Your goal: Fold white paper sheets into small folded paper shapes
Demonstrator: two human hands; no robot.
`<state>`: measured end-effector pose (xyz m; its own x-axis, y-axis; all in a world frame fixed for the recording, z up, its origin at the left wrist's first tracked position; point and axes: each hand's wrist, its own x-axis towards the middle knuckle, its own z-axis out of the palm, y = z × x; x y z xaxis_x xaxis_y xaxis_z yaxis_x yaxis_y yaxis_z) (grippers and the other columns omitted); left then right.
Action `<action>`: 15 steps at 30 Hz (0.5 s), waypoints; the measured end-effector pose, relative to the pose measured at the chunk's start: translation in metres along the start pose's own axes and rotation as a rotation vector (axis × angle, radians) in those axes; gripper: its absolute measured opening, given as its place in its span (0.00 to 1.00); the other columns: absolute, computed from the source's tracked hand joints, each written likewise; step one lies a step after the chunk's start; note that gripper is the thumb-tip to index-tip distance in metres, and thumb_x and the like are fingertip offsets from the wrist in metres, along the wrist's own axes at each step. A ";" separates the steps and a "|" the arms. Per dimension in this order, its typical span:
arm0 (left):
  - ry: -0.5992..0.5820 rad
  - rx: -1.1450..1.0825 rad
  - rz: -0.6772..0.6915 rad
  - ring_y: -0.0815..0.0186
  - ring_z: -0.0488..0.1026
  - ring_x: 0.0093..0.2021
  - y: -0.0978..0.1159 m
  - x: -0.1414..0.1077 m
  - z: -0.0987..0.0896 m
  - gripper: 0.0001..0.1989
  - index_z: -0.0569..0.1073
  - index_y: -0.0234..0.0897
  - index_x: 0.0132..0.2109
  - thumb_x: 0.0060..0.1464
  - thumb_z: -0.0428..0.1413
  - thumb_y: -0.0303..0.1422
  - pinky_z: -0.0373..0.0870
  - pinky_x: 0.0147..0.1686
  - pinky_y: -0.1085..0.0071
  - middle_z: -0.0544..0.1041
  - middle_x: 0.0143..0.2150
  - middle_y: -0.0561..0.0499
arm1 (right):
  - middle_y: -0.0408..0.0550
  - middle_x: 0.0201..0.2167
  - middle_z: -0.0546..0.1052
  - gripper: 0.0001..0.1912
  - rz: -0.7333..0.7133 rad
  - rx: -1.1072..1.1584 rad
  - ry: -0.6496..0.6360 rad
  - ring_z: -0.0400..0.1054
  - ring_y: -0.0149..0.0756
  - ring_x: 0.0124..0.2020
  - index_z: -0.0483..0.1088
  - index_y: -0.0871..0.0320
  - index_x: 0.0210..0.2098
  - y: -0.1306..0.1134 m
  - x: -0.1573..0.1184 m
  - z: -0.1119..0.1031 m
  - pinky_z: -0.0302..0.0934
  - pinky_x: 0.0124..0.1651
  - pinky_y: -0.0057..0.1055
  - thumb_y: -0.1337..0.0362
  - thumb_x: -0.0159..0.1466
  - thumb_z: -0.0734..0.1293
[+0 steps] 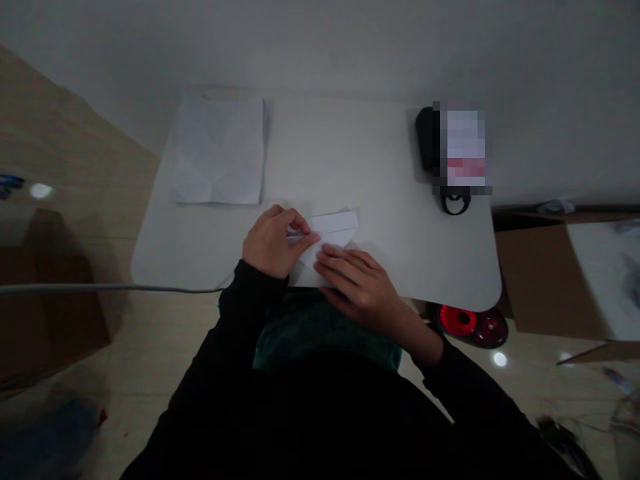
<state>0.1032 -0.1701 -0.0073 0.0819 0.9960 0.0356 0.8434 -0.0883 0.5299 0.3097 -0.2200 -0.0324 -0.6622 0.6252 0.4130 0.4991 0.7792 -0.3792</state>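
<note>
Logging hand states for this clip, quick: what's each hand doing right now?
Left hand: closed, pinching the folded white paper between thumb and fingertip.
Right hand: open, laid over the near side of that paper.

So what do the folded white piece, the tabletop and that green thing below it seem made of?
Folded white piece: matte paper, judging by its thin edges and straight creases.
Tabletop: smooth, pale, low-sheen; perhaps laminate, though painted board could look alike.
Green thing: likely soft fabric, perhaps plush, from its mottled look.
</note>
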 end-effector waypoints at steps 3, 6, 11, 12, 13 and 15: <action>-0.008 0.013 0.022 0.65 0.71 0.35 -0.001 0.002 0.001 0.10 0.76 0.39 0.35 0.52 0.64 0.41 0.67 0.38 0.66 0.74 0.37 0.50 | 0.57 0.58 0.75 0.18 0.001 0.004 -0.014 0.65 0.43 0.64 0.70 0.63 0.57 0.001 0.001 -0.001 0.64 0.61 0.43 0.66 0.68 0.64; -0.009 0.064 0.020 0.60 0.71 0.39 0.000 0.003 0.001 0.11 0.76 0.40 0.35 0.52 0.64 0.43 0.66 0.42 0.62 0.75 0.37 0.50 | 0.57 0.61 0.73 0.18 0.025 0.034 -0.032 0.60 0.45 0.67 0.71 0.60 0.56 0.002 0.001 -0.003 0.63 0.62 0.45 0.64 0.68 0.65; 0.219 0.124 0.042 0.52 0.71 0.51 0.006 -0.021 -0.001 0.08 0.77 0.43 0.43 0.58 0.58 0.39 0.63 0.52 0.51 0.77 0.48 0.47 | 0.56 0.62 0.71 0.20 0.065 0.065 -0.052 0.56 0.44 0.70 0.71 0.60 0.58 0.001 0.002 -0.007 0.57 0.68 0.50 0.67 0.66 0.64; 0.276 0.127 0.073 0.53 0.71 0.52 0.006 -0.031 0.000 0.08 0.77 0.43 0.45 0.60 0.56 0.37 0.63 0.53 0.51 0.78 0.50 0.47 | 0.56 0.63 0.70 0.22 0.068 0.077 -0.060 0.55 0.44 0.70 0.70 0.61 0.58 0.001 0.002 -0.007 0.56 0.68 0.50 0.69 0.65 0.63; 0.321 0.134 0.100 0.54 0.73 0.51 0.005 -0.042 0.001 0.08 0.76 0.43 0.45 0.60 0.56 0.35 0.64 0.53 0.52 0.78 0.49 0.47 | 0.56 0.64 0.69 0.24 0.066 0.089 -0.069 0.54 0.44 0.70 0.69 0.61 0.59 0.000 0.002 -0.007 0.56 0.68 0.51 0.71 0.64 0.62; 0.317 0.139 0.263 0.57 0.76 0.48 0.000 -0.064 0.006 0.07 0.76 0.42 0.43 0.58 0.56 0.31 0.67 0.50 0.56 0.80 0.47 0.48 | 0.55 0.64 0.69 0.26 0.064 0.097 -0.076 0.53 0.44 0.71 0.68 0.61 0.61 0.000 0.002 -0.007 0.56 0.68 0.52 0.73 0.63 0.60</action>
<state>0.1008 -0.2336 -0.0147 0.1547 0.8925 0.4236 0.8807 -0.3189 0.3501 0.3125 -0.2183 -0.0264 -0.6734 0.6651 0.3228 0.4877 0.7278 -0.4822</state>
